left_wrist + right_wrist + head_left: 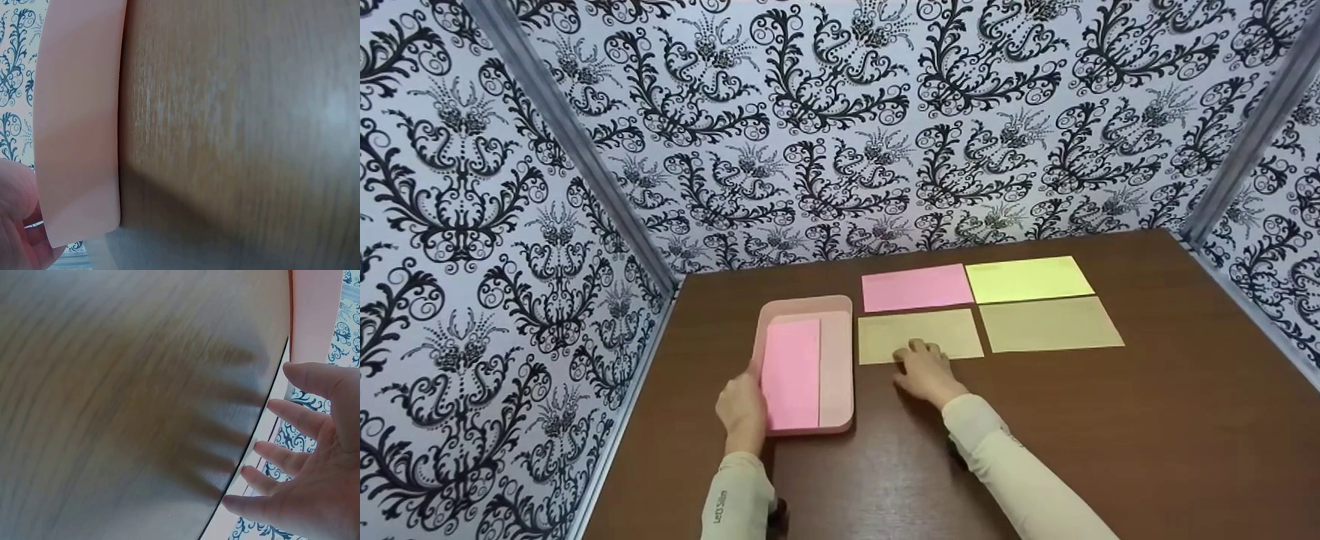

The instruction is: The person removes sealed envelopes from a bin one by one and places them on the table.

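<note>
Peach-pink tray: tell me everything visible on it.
The peach-pink tray is shallow and rectangular with rounded corners and a raised wall all round; it looks like smooth, matte plastic, and its outer wall seems plain in the left wrist view. It sits upright on the brown table, long sides pointing away from the person. One bright pink sheet lies in its left part, leaving a bare strip at right. The left hand grips its left side, toward the near end.

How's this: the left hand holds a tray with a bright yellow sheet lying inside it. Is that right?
Not quite: the sheet lying inside is pink, not bright yellow, as the head view shows. The left hand does hold the tray.
</note>
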`<state>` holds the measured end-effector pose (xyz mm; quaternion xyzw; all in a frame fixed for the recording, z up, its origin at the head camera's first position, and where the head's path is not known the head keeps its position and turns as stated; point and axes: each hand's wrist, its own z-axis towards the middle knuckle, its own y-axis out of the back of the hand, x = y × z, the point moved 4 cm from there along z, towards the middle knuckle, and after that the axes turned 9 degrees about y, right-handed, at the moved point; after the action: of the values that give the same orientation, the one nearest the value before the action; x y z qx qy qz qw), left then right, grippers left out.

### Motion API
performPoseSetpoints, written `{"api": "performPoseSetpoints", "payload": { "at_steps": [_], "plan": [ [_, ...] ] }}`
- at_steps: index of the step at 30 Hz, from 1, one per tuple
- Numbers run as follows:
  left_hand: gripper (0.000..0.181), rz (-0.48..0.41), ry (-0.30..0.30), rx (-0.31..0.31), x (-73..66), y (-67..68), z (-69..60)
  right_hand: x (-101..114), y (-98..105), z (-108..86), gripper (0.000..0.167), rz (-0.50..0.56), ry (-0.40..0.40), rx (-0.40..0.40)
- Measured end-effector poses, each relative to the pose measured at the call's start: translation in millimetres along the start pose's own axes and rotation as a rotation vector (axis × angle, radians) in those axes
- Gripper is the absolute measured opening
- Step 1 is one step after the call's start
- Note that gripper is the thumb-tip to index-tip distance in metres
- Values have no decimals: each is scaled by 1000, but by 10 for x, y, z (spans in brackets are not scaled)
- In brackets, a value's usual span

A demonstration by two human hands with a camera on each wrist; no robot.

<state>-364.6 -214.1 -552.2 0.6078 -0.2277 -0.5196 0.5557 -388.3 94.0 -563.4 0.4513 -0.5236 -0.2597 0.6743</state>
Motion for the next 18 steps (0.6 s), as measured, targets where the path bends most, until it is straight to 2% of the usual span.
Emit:
{"api": "performPoseSetpoints", "payload": {
  "at_steps": [6,18],
  "plan": [
    [25,-9,9,-3,0,-2,1,-31,25,19,39,7,-4,-5],
    [25,-11,-11,-61,-2,-11,-16,-57,39,28,33,23,3,-30]
  ]
}}
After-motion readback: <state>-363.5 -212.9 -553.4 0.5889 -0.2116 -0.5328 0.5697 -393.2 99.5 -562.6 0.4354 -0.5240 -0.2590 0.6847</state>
